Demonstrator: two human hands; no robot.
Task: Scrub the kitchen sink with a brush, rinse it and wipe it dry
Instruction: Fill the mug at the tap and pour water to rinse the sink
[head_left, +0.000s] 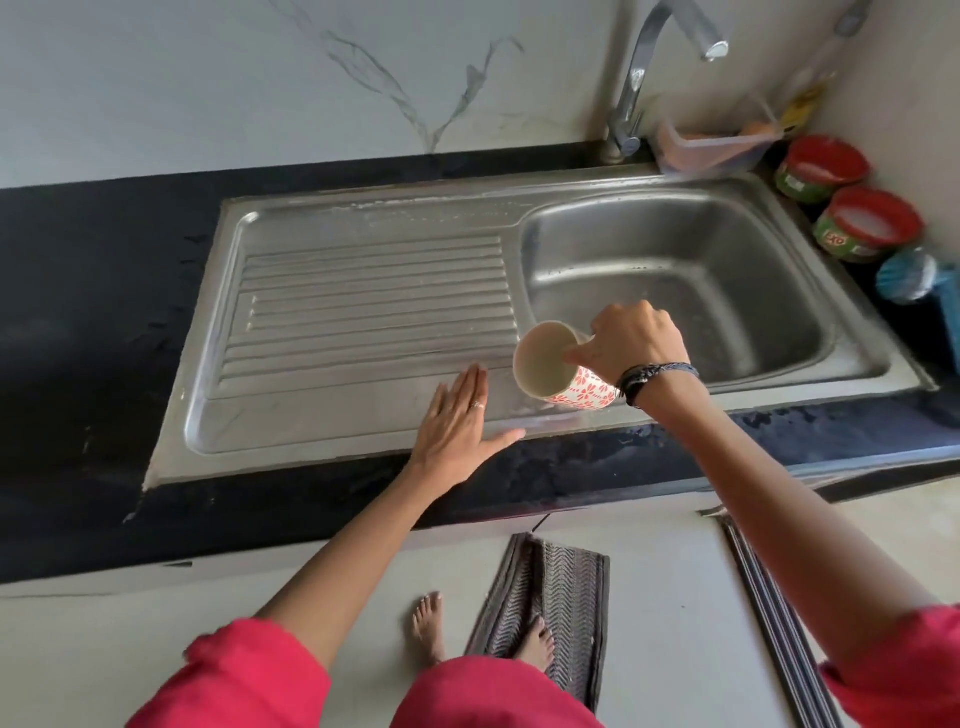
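Observation:
The steel sink (675, 291) has a deep basin on the right and a ribbed drainboard (374, 301) on the left. My right hand (631, 343) grips a white mug with red flowers (550, 369), tipped on its side with its mouth facing left over the front of the drainboard. My left hand (460, 426) lies flat with straight fingers on the drainboard's front, just left of the mug. The tap (649, 67) arches over the basin's back rim; no water stream is visible. No brush can be made out.
Black counter (93, 312) surrounds the sink. At the back right are a clear plastic container (711, 145), two red-lidded green tubs (826, 166) (872, 223) and a blue scrubber (909, 275). A grey mat (550, 597) lies on the floor under my foot.

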